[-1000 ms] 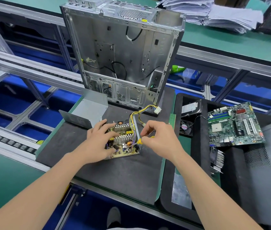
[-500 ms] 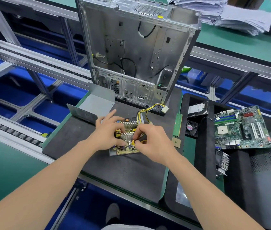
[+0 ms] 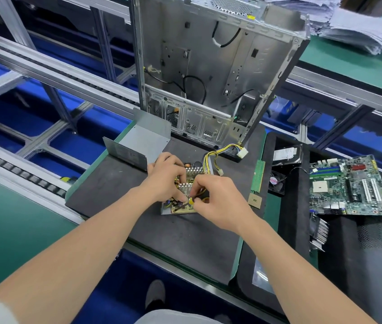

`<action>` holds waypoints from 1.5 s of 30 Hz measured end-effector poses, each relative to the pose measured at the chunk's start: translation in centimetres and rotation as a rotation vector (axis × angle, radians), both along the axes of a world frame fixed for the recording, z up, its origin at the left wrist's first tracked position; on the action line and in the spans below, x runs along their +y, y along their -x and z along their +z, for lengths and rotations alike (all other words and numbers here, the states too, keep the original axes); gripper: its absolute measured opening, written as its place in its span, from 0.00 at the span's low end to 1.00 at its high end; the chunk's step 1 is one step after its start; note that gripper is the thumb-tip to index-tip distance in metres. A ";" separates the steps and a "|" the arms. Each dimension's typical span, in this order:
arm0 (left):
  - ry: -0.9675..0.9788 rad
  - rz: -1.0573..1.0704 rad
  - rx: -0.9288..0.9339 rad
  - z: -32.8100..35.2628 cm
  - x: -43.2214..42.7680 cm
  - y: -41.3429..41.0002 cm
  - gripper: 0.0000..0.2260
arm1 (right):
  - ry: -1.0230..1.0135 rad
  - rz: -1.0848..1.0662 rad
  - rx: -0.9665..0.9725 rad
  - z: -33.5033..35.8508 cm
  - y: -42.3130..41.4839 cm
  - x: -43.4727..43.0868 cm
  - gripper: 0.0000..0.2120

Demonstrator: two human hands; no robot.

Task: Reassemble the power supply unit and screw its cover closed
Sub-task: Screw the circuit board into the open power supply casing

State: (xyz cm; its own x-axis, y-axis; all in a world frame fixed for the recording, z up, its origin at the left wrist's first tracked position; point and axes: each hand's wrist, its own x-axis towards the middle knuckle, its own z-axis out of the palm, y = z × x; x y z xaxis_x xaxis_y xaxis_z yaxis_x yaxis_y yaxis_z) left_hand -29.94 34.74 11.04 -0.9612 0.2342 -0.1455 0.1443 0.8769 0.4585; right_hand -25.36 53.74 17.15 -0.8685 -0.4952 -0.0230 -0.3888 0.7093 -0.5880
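The open power supply unit lies on the dark mat, its circuit board and heat sinks bare. Its yellow and black cable bundle runs back to a white plug. My left hand rests on the board's left side and holds it down. My right hand grips a small yellow-handled screwdriver with its tip down on the board's near part. The grey metal cover of the unit lies apart, behind and to the left.
An empty computer case stands upright behind the mat. A green memory stick, a processor chip, a small fan, a hard drive and a motherboard lie to the right. Conveyor rails run on the left.
My right hand has come down from the cables onto the board's near part with the screwdriver. My left hand has stayed on the board. The camera has moved closer.
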 end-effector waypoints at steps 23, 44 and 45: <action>0.012 0.016 0.074 -0.9 0.2 0.2 0.07 | -0.275 0.329 0.113 1.0 1.8 -2.7 0.05; -0.405 -0.151 0.135 0.2 -3.8 -3.6 0.21 | -0.565 0.116 0.107 1.8 3.5 -6.2 0.25; -0.441 -0.123 0.182 0.0 -3.3 -3.6 0.19 | -0.562 0.111 0.097 1.9 3.4 -6.1 0.25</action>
State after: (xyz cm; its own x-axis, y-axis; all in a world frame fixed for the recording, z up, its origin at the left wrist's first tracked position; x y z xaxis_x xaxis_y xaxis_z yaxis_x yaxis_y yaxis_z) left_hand -26.35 31.46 11.08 -0.9232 0.3492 0.1607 0.3467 0.5759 0.7404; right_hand -28.77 47.61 19.04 -0.8232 -0.5183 -0.2317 -0.5122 0.8540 -0.0908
